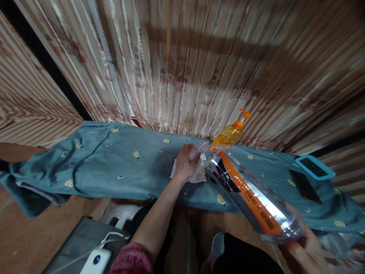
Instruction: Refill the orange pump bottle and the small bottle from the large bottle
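Note:
A large clear plastic bottle (251, 194) with a silver, black and orange label is held tilted above the cloth-covered surface. My right hand (306, 249) grips it around the base at the lower right. At its narrow top end, my left hand (186, 161) has its fingers curled around the neck; the fingertips are partly hidden. Under my left hand lies a pale, crumpled sheet (199, 176), perhaps tissue or paper. Just behind the bottle's top stands a pump bottle (229, 135) of yellow-orange liquid with an orange pump head, its lower part covered by the clear bottle.
A blue-green patterned cloth (108, 167) covers the long narrow surface. Toward its right end lie a dark phone (305, 186) and a light-blue framed device (315, 167). Striped sheeting (182, 68) rises behind. At lower left, a white device (97, 260) with a cable rests on a grey stool.

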Demonstrator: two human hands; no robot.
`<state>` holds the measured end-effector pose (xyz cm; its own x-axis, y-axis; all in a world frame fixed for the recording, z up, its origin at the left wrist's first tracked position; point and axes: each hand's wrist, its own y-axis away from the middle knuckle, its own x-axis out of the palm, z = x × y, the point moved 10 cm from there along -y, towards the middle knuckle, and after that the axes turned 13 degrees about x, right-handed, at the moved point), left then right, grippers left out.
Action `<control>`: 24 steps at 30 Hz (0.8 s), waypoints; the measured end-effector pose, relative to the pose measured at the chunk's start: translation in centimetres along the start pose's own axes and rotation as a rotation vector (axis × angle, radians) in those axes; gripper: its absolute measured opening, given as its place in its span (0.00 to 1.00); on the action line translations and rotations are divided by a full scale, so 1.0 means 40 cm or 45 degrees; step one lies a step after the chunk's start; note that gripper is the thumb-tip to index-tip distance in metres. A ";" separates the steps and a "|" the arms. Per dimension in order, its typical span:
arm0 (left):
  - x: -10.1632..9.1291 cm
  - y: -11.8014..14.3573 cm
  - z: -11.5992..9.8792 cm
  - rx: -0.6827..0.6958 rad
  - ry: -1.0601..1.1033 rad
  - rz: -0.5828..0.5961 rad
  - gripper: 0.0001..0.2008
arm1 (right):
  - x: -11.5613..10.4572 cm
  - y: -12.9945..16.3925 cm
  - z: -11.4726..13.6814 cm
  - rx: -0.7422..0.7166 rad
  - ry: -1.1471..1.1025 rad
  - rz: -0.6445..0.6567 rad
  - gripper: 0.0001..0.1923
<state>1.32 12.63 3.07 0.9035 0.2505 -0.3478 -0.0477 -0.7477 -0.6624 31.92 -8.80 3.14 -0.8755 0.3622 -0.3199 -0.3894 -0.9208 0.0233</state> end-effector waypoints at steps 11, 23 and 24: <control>-0.003 0.001 -0.002 0.031 0.001 -0.009 0.11 | -0.019 -0.011 -0.088 0.061 -0.286 0.084 0.44; -0.004 0.005 0.000 0.016 0.014 -0.017 0.10 | 0.009 -0.009 -0.082 0.167 -0.268 0.029 0.53; -0.003 0.005 0.000 0.019 0.013 -0.016 0.10 | 0.023 -0.005 -0.061 0.183 -0.289 0.044 0.52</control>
<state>1.19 12.44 2.98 0.9083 0.2535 -0.3327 -0.0426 -0.7351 -0.6766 31.89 -8.62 0.53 -0.9244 0.3690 -0.0962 -0.3805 -0.9090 0.1699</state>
